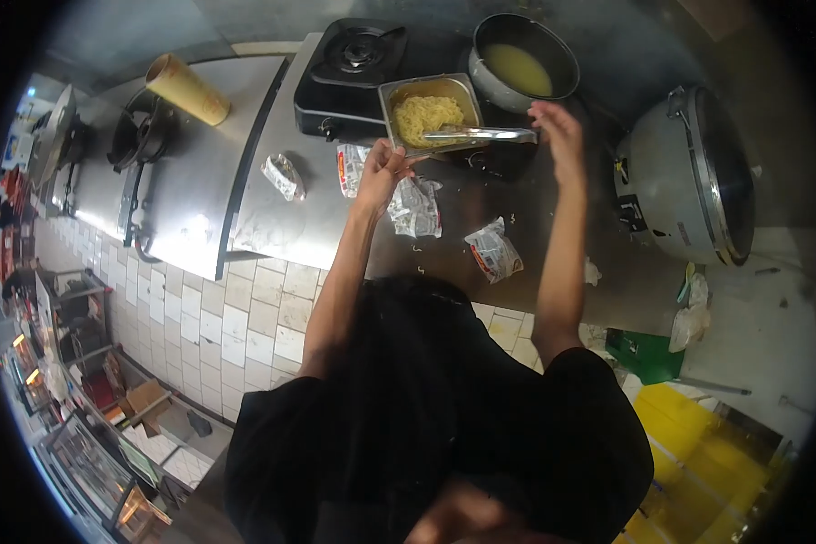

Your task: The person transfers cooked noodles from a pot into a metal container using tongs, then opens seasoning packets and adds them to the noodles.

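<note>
A square metal container (pixel 471 93) holds yellow noodles (pixel 429 116), and metal tongs (pixel 490 133) rest across it with one end among the noodles. My left hand (pixel 386 170) is closed on the container's near left corner. Just beyond the outer end of the tongs is my right hand (pixel 558 127), raised near the rim of a dark pot (pixel 567 72) with yellowish liquid inside; its fingers are apart and nothing shows in them. Torn plastic wrappers (pixel 415 207) lie on the counter below the container, with another wrapper (pixel 494 251) farther right.
A black gas stove (pixel 322 95) stands behind the container at left. A small crumpled packet (pixel 284 177) lies on the steel counter (pixel 281 222). At right is a large lidded cooker (pixel 666 181). A yellow cylinder (pixel 188 89) and a burner (pixel 142 131) are far left.
</note>
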Motion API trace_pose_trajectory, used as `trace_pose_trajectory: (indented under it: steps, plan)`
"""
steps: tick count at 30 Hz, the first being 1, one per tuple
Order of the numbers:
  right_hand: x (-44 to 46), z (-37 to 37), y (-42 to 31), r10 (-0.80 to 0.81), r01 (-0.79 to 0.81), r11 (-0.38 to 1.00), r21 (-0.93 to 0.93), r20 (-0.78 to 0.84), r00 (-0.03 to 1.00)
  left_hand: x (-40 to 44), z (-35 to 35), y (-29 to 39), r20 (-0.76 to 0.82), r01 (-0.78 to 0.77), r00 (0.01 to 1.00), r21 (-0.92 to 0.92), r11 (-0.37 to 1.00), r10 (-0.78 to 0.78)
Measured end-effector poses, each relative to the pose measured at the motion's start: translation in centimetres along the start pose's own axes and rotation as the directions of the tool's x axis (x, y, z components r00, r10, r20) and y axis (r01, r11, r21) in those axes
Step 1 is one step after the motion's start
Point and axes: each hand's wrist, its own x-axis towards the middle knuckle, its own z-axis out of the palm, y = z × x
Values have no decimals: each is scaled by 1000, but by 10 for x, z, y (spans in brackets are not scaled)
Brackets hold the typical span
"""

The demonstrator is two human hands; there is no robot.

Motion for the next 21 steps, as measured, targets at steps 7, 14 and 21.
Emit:
trace_pose_trajectory:
  steps: [7,14,21]
  plan:
    - [35,57,-95,-276,451,856,-253,515,812,0,0,-2,34,-17,999,20,1000,17]
    - [42,84,-79,-165,465,602,-649,469,868,0,-2,2,54,-10,999,7,1000,10]
    - [34,58,-96,-158,235,968,-84,527,835,2,-5,-2,41,-9,999,15,1000,8]
